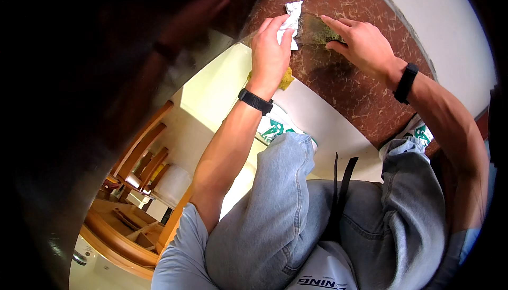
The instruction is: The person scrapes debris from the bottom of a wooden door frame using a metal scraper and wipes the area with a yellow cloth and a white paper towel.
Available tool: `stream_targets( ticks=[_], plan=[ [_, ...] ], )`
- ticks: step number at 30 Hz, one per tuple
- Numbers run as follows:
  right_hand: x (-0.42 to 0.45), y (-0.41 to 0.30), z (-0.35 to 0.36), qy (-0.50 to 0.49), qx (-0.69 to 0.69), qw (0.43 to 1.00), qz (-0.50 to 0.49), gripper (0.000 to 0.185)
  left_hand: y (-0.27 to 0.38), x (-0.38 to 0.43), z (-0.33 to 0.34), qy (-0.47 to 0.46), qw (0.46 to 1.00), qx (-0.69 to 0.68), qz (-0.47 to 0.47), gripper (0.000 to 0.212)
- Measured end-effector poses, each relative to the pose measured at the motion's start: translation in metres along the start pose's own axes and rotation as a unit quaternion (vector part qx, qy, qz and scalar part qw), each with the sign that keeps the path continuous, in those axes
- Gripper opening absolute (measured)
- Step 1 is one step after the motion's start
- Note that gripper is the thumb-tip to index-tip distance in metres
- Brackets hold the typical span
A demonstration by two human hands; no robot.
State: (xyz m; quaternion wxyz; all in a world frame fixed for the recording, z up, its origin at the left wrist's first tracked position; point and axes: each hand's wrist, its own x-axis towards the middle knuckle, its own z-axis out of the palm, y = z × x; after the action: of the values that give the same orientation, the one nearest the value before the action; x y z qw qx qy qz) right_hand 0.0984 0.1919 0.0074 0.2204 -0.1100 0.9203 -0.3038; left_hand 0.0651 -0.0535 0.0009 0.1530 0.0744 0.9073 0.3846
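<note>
My left hand (272, 47) pinches a crumpled white paper tissue (293, 18) against a reddish-brown, marble-patterned surface (341, 75). Just right of the tissue is a dull brownish-green patch (315, 29), rough and mottled at its right end. Whether it is a worn spot or a separate thin piece cannot be made out. My right hand (357, 43) reaches over that end, index finger and thumb spread along its two sides; the palm hides what lies beneath. Behind my left wrist, partly covered, a yellow sponge or cloth (286, 79) rests by the surface's edge.
A dark glossy panel (190, 31) rises on the left, reflecting a hand. Wooden chairs (147, 155) and an open wooden drawer or frame (123, 226) stand lower left. A white wall (444, 20) borders the right. My white-and-green shoes (278, 125) are below.
</note>
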Motion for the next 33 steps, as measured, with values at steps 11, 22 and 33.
stream_targets(
  ticks=[11, 22, 33],
  plan=[
    [-0.04, -0.015, -0.082, -0.057, -0.105, 0.992, 0.039, 0.057, 0.036, -0.01, 0.052, 0.001, 0.983, -0.178, -0.046, 0.021],
    [-0.082, -0.026, -0.113, -0.187, -0.206, 0.958, 0.07, 0.051, 0.074, -0.046, 0.1, -0.121, 0.928, -0.305, -0.175, 0.036],
    [-0.097, -0.032, -0.115, -0.204, -0.233, 0.949, 0.051, 0.053, 0.075, -0.04, 0.096, -0.228, 0.9, -0.336, -0.159, 0.035]
  ],
)
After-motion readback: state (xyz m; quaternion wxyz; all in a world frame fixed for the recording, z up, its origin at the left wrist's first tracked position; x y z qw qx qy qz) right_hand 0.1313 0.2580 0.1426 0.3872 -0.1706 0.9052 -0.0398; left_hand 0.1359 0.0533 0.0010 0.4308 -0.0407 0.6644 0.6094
